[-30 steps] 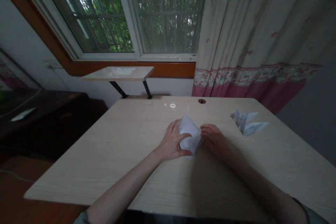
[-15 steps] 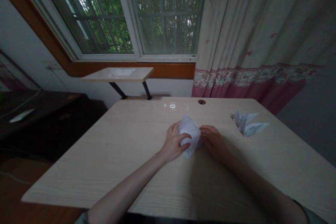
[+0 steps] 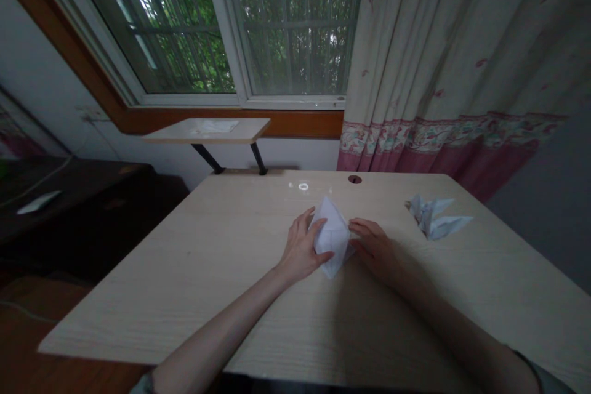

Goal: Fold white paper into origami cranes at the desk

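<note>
A folded white paper piece (image 3: 331, 235) stands in the middle of a pale wooden table (image 3: 221, 271), its point tilted up and away from me. My left hand (image 3: 301, 250) grips its left side, thumb across the front and fingers behind. My right hand (image 3: 376, 247) pinches the paper's right edge with its fingertips. A finished white paper crane (image 3: 436, 217) lies on the table to the right, apart from both hands.
A round cable hole (image 3: 354, 179) is at the table's far edge. Behind stand a small side shelf (image 3: 207, 130) under the window, a patterned curtain (image 3: 452, 61) at right, and a dark cabinet (image 3: 69, 203) at left.
The paper has been squeezed narrower and raised more upright between my hands. My left thumb slid lower on its front. The crane has not moved.
</note>
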### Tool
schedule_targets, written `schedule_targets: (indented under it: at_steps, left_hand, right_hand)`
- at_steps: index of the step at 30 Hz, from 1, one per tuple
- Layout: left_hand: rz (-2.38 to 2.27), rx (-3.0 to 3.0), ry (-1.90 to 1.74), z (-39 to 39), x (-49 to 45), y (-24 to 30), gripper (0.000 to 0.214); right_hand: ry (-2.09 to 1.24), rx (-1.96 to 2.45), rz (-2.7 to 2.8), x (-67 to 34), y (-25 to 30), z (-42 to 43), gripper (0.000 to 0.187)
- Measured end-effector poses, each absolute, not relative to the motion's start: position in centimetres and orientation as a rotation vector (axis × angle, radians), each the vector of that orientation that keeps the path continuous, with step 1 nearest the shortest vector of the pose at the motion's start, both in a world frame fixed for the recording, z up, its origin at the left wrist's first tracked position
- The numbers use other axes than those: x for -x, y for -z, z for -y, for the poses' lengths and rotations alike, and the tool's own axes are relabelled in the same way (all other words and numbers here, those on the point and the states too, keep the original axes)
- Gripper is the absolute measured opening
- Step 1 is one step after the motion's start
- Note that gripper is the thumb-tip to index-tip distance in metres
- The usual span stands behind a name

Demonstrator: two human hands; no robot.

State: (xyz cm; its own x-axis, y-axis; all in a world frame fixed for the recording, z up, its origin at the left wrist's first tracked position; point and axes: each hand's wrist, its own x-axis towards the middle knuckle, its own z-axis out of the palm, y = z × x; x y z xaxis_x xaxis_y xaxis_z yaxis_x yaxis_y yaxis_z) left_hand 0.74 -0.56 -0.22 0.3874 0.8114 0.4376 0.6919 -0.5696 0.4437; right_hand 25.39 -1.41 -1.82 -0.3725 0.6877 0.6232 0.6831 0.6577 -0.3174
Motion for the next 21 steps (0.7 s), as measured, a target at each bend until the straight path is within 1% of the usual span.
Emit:
schedule_targets:
  at_steps: [9, 12, 17, 21]
  left_hand:
    - [-1.361, -2.52, -0.957, 0.4, -0.7, 1.0, 0.07]
    - [-1.346, -2.503, -0.967, 0.4, -0.7, 0.8, 0.064]
    - [-1.314, -2.39, -1.107, 0.5, -0.6, 0.0, 0.048]
    - [-1.297, -2.281, -1.25, 0.3, -0.4, -0.2, 0.043]
  right_hand:
    - [0.093, 0.995, 2.301, -25.2, 1.6, 1.7, 0.05]
    - [0.138, 1.033, 2.352, -25.2, 2.1, 1.6, 0.055]
    - [0.218, 1.087, 2.395, -25.2, 2.9, 1.6, 0.057]
    - [0.259, 1.138, 2.414, -25.1, 3.1, 1.7, 0.056]
